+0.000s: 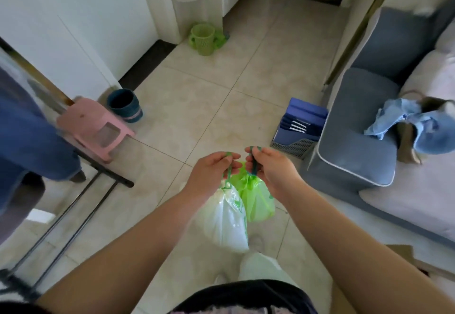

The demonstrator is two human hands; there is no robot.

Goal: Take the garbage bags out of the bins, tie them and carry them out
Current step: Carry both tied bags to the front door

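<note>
Green drawstrings pinched – left hand (213, 166) | right hand (269, 166) – bags (236, 210) hanging

You hold two garbage bags, one white (227, 220), one green (256, 198); two bins stand ahead, one green (202, 39), one dark blue (125, 105).

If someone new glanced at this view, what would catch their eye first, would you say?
Centre frame, the left hand and right hand each pinch a green drawstring, with a white garbage bag and a green garbage bag hanging below over the tiled floor. Next come the pale green bin by the far wall and the pink stool at left.
</note>
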